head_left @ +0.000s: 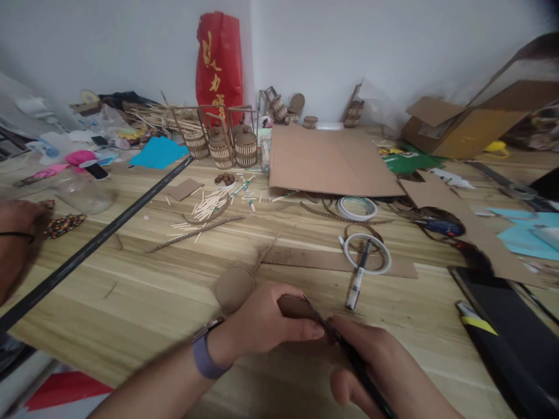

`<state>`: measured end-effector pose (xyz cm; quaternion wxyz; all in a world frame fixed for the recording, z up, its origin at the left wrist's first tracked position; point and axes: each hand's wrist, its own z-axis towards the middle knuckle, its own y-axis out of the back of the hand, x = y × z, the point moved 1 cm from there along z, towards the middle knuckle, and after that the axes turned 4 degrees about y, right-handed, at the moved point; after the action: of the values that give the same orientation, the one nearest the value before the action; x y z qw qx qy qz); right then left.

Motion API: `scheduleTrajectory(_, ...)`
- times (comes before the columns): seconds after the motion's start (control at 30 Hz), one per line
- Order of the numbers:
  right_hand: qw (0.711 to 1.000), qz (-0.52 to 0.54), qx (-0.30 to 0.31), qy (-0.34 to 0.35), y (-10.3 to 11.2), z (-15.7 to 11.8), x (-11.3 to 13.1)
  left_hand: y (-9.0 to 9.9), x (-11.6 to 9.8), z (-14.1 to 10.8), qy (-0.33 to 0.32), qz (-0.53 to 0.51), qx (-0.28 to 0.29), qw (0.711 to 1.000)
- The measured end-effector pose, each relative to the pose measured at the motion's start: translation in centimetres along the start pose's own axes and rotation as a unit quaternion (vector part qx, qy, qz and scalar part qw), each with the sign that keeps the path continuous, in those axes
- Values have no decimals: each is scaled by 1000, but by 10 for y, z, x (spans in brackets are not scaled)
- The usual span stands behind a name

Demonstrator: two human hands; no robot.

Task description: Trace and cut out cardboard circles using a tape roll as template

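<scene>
My left hand pinches a brown cardboard disc between thumb and fingers near the front of the table. In my right hand is a long, slim black tool that looks like scissors; its thin front end lies along the disc's right edge. The right thumb stands apart from the fingers. Partly behind my left hand lies another round cardboard piece. Beyond the hands are a cardboard strip, a roll of white tape and a pen resting across the roll.
Another person's hand touches a beaded piece at left. Small stick-sided baskets stand before a red bag. Loose sticks, a cardboard sheet, a glue gun and a black tablet-like slab surround the workspace.
</scene>
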<state>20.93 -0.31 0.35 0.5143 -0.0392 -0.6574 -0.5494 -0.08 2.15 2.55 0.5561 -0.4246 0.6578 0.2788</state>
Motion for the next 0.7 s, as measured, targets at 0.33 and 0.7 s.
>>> scheduleTrajectory(0.33, 1000, -16, 5, 5, -1, -3, -2, 4, -3, -1, 1, 49, 1, 999)
scheduleTrajectory(0.7, 998, 21, -56, -28, 3, 8, 6, 3, 3, 2, 73, -50, -106, 990)
